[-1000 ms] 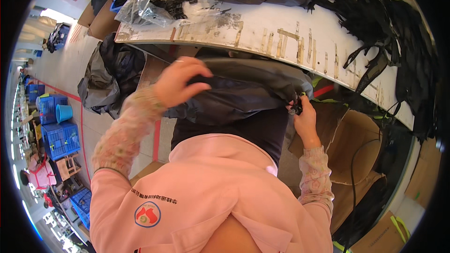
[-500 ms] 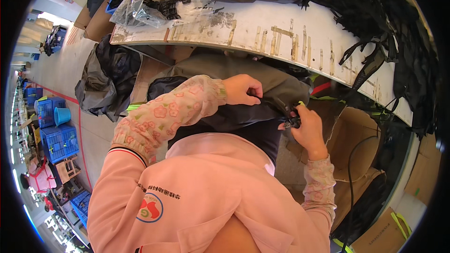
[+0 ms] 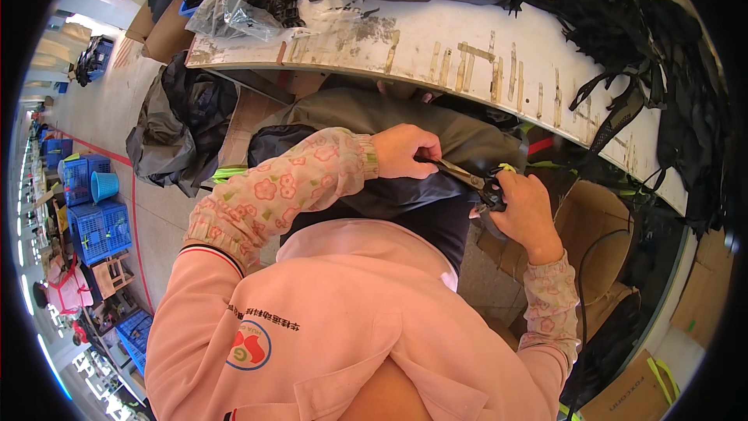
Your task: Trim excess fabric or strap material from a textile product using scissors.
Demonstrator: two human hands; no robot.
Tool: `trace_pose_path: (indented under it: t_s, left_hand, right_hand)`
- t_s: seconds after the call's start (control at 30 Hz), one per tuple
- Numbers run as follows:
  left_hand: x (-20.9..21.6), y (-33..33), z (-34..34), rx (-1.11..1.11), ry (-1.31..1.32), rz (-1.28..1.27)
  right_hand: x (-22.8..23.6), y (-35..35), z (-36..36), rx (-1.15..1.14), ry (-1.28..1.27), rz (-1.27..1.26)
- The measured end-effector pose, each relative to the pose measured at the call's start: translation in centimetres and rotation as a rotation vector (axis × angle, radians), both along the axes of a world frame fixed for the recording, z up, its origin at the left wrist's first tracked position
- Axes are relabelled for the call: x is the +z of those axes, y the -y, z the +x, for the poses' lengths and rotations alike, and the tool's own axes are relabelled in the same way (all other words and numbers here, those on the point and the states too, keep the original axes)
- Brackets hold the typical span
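your left hand, off leftward a second ago, now curls over the dark fabric; your right hand has edged rightward, and the scissors now show their blades.

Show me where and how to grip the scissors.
Probably best to take the scissors by their black handles, coming from the person's right, where the right hand holds them. The metal blades point left toward the left hand, over the dark fabric, so the handle end looks safer.
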State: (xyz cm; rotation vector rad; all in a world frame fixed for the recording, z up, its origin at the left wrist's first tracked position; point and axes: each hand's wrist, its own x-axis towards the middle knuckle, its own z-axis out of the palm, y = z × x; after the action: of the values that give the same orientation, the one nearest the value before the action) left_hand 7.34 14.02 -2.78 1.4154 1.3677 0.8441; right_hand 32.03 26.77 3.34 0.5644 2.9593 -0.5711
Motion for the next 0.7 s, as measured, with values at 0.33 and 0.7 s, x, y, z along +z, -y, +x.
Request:
trace_pose_path:
  t_s: [0.33,0.7]
  left_hand:
    - [-0.1,-0.09,0.27,0.048,-0.009,-0.003]
    - [0.47,-0.09,0.72,0.005,-0.037,-0.017]
  right_hand:
    - [-0.24,0.24,0.18,-0.003,-0.069,0.06]
    - [-0.48,-0.03,0.47,0.018,-0.054,0.039]
